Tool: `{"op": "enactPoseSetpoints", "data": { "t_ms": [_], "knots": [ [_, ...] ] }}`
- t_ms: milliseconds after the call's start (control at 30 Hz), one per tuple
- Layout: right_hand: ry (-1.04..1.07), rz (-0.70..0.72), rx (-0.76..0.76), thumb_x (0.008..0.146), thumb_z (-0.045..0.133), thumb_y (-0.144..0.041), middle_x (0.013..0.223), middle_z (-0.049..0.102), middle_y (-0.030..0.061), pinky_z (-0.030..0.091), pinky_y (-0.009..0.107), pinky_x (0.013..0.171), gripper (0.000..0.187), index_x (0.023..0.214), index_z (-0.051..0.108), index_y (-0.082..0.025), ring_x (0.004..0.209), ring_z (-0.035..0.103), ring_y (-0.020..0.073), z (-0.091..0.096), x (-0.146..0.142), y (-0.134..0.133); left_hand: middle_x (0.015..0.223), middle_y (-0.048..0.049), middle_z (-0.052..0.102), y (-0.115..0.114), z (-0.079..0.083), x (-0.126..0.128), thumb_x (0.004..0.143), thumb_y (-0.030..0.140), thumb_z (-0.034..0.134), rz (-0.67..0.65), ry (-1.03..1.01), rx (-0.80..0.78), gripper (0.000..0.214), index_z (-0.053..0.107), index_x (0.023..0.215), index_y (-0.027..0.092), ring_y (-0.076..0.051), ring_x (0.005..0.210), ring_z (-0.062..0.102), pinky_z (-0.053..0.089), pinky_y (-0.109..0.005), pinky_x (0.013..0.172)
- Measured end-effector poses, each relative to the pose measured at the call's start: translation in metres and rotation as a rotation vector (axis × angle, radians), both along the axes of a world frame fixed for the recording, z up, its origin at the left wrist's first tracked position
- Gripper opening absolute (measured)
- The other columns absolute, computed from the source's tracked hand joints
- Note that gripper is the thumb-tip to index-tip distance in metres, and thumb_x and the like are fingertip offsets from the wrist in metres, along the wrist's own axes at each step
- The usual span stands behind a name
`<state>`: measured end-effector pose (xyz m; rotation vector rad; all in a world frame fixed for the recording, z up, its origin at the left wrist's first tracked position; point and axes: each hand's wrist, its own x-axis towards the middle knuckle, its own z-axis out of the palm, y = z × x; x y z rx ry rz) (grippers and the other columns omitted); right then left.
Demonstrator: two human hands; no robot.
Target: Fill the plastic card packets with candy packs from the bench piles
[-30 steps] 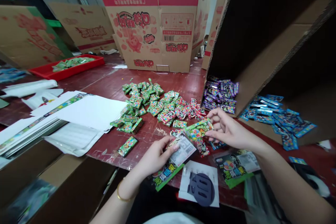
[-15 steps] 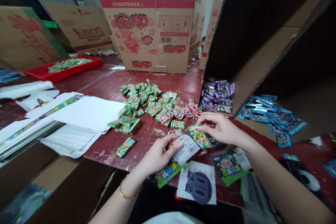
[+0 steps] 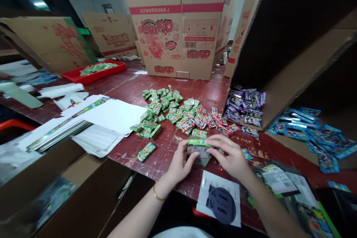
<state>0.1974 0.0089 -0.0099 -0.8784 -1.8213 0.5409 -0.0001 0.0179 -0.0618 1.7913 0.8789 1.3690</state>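
Observation:
Between my hands, above the table's front edge, is a small printed plastic bag (image 3: pixel 199 152), greyish and see-through with green at its edge. My left hand (image 3: pixel 180 161) pinches its left side, thumb in front. My right hand (image 3: pixel 230 155) closes on the right side, fingers along the top. A green strip (image 3: pixel 198 142) lies across the top; I cannot tell whether it is the bag's edge or a packet in it. Just beyond are a pile of green candy packets (image 3: pixel 153 108) and red candy packets (image 3: pixel 206 119). One green packet (image 3: pixel 146 151) lies apart, left of my hands.
Purple packets (image 3: pixel 245 104) spill from a tipped carton (image 3: pixel 275 108), with blue packets (image 3: pixel 320 134) farther right. Printed bags (image 3: pixel 281 182) lie by my right forearm. A dark round object (image 3: pixel 221 204) rests on white paper. White sheets (image 3: pixel 122 117) and a red tray (image 3: pixel 92 76) are left.
My view has turned left. My right hand has brought the green packet to the bag, and both hands now hold the bag upright. The printed bag by my right arm is now partly covered by another.

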Motion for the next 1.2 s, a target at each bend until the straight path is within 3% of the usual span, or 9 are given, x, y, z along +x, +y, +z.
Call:
{"op": "enactPoseSetpoints", "data": {
  "t_ms": [100,233,400,567,733,900,1000,1100,1200],
  "knots": [
    [-0.008,0.053,0.028,0.087,0.056,-0.012,0.106,0.063,0.0073,0.052,0.032,0.084,0.031,0.114,0.065,-0.026,0.098,0.061,0.0190,-0.008,-0.014,-0.002,0.116,-0.0088,0.053,-0.005,-0.019,-0.016,0.082,0.011,0.063,0.151,-0.055,0.220,0.059,0.033,0.131,0.024,-0.018,0.102,0.059,0.054,-0.030,0.083],
    [0.034,0.047,0.029,0.087,0.056,-0.014,0.101,0.064,0.0078,0.054,0.034,0.082,0.030,0.113,0.065,-0.025,0.095,0.062,0.0201,-0.016,-0.028,0.009,0.113,-0.0085,0.055,-0.005,-0.024,-0.035,0.082,0.010,0.063,0.189,-0.041,0.299,0.052,0.039,0.126,0.025,-0.018,0.097,0.061,0.057,-0.028,0.073],
    [-0.023,0.056,0.026,0.089,0.053,-0.014,0.106,0.063,0.0081,0.054,0.036,0.086,0.032,0.117,0.062,-0.027,0.100,0.062,0.0209,-0.025,-0.037,0.015,0.101,-0.0060,0.058,0.000,-0.012,-0.056,0.084,0.016,0.062,0.087,0.175,0.150,0.047,0.043,0.127,0.025,-0.013,0.074,0.063,0.054,-0.021,0.058],
    [0.102,-0.010,-0.038,0.084,0.061,-0.013,0.114,0.064,0.0091,0.056,0.038,0.088,0.036,0.117,0.054,-0.026,0.106,0.062,0.0230,-0.041,-0.044,-0.002,0.090,-0.0056,0.062,-0.005,0.006,-0.066,0.083,0.014,0.062,0.040,0.151,0.267,0.031,0.054,0.112,0.020,-0.016,0.079,0.061,0.053,-0.028,0.069],
    [0.356,-0.076,-0.008,0.082,0.061,-0.008,0.113,0.065,0.0083,0.060,0.038,0.080,0.044,0.120,0.049,-0.027,0.099,0.066,0.0226,-0.048,-0.052,-0.016,0.098,-0.0092,0.063,-0.014,0.030,-0.059,0.082,0.008,0.060,0.090,0.109,0.251,0.017,0.060,0.096,0.017,-0.017,0.086,0.062,0.051,-0.031,0.075],
    [0.081,-0.055,0.092,0.084,0.057,-0.006,0.107,0.066,0.0090,0.056,0.041,0.084,0.031,0.107,0.062,-0.025,0.100,0.064,0.0237,-0.036,-0.046,-0.013,0.100,-0.0097,0.063,-0.018,0.034,-0.058,0.082,0.006,0.059,0.068,0.145,0.258,0.015,0.058,0.092,0.017,-0.017,0.088,0.063,0.053,-0.031,0.076],
    [-0.071,-0.036,0.222,0.085,0.052,-0.002,0.116,0.064,0.0089,0.056,0.044,0.086,0.042,0.117,0.060,-0.028,0.107,0.061,0.0246,-0.029,-0.039,-0.011,0.110,-0.0109,0.062,-0.018,0.029,-0.059,0.084,0.003,0.053,0.033,0.134,0.326,0.028,0.054,0.105,0.020,-0.019,0.099,0.063,0.054,-0.035,0.083],
    [-0.117,-0.005,0.376,0.080,0.058,0.002,0.120,0.063,0.0063,0.055,0.047,0.088,0.065,0.133,0.045,-0.032,0.113,0.058,0.0258,-0.026,-0.034,-0.013,0.113,-0.0102,0.063,-0.018,0.028,-0.062,0.085,0.001,0.049,-0.008,0.159,0.404,0.046,0.046,0.124,0.024,-0.020,0.107,0.062,0.055,-0.038,0.087],
    [-0.128,0.043,0.350,0.078,0.066,-0.003,0.116,0.065,0.0071,0.054,0.047,0.089,0.060,0.130,0.050,-0.029,0.111,0.059,0.0263,-0.020,-0.033,-0.016,0.111,-0.0116,0.064,-0.020,0.035,-0.066,0.082,0.011,0.062,-0.034,0.310,0.428,0.042,0.054,0.122,0.021,-0.022,0.105,0.062,0.055,-0.037,0.087]
  ]
}}
